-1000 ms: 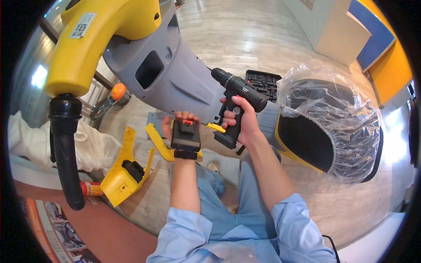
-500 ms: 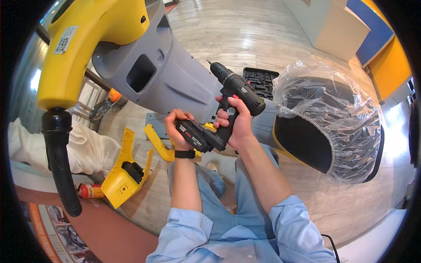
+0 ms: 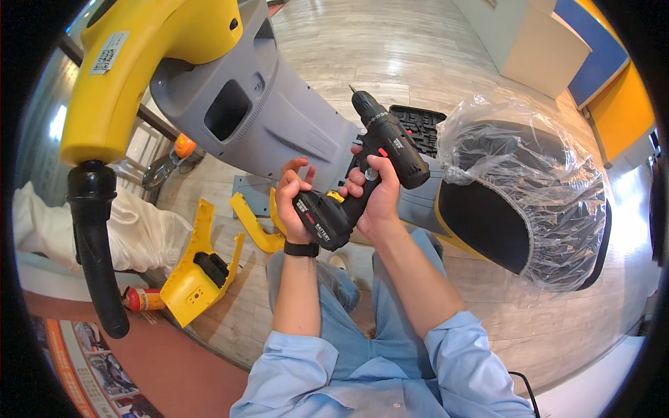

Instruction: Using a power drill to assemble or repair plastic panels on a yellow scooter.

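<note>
My right hand (image 3: 382, 191) is wrapped round the grip of a black cordless drill (image 3: 396, 148). The drill's chuck, with a bit in it, points up and away to the left. At the grip's lower end sits the black battery pack (image 3: 324, 221), turned toward my left hand (image 3: 289, 198). That hand's palm side rests against the pack, while its fingers stand raised and apart from it. Beyond the drill stands a grey machine column (image 3: 279, 104) with a dark recess, topped by a yellow housing (image 3: 167, 35).
A black handle (image 3: 97, 251) hangs at the left. On the floor lie yellow cover parts (image 3: 191, 289), a red fire extinguisher (image 3: 144, 299) and a black tool case (image 3: 418, 125). To the right is a black seat (image 3: 488, 226) partly under clear plastic wrap (image 3: 557, 181).
The drill has shifted slightly right and its chuck tilts more upright. My left fingers have loosened from the battery pack and lifted.
</note>
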The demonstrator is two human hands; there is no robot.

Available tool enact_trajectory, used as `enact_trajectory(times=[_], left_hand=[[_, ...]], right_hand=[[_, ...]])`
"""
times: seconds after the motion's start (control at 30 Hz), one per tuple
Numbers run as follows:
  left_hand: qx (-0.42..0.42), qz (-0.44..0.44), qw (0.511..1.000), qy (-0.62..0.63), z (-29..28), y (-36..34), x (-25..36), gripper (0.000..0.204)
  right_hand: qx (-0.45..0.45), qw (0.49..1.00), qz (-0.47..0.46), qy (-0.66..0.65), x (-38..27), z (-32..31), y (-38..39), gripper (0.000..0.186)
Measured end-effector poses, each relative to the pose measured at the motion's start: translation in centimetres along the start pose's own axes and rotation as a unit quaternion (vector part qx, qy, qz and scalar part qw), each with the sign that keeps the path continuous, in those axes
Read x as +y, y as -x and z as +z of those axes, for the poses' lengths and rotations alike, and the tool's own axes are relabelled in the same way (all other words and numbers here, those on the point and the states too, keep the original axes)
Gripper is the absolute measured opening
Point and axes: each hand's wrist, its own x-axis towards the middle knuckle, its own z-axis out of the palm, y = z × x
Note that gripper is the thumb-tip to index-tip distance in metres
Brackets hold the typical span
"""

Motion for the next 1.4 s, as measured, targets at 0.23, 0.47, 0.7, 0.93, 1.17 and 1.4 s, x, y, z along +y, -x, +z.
enact_trajectory(times=[0.23, 0.47, 0.7, 0.93, 1.17, 1.4], left_hand=[[-0.096, -0.029, 0.994, 0.048, -0.9, 0.9, 0.2, 0.012], [-0.090, 0.002, 0.990, -0.109, 1.0, 2.3, 3.3, 0.019], [-0.035, -0.029, 0.973, -0.228, -2.3, 12.1, 7.4, 0.025], [0.019, -0.307, 0.892, -0.330, -3.2, 15.8, 11.5, 0.007], [0.036, -0.474, 0.779, -0.409, 0.7, 16.1, 22.1, 0.032], [-0.128, -0.556, 0.722, -0.392, 7.4, 13.8, 35.2, 0.037]], right_hand=[[0.027, 1.000, -0.012, -0.003, 0.0, 0.3, 0.3, 0.030], [-0.052, 0.999, 0.013, -0.002, -0.4, -0.4, -0.7, 0.034], [0.039, 0.995, -0.010, 0.091, 3.5, -7.0, -5.3, 0.027], [0.080, 0.986, 0.005, 0.148, 9.2, -11.0, -8.6, 0.027], [0.203, 0.884, -0.086, 0.411, 12.5, -13.2, -4.1, 0.018], [0.354, 0.910, 0.032, 0.212, 0.4, 5.8, 8.2, 0.016]])
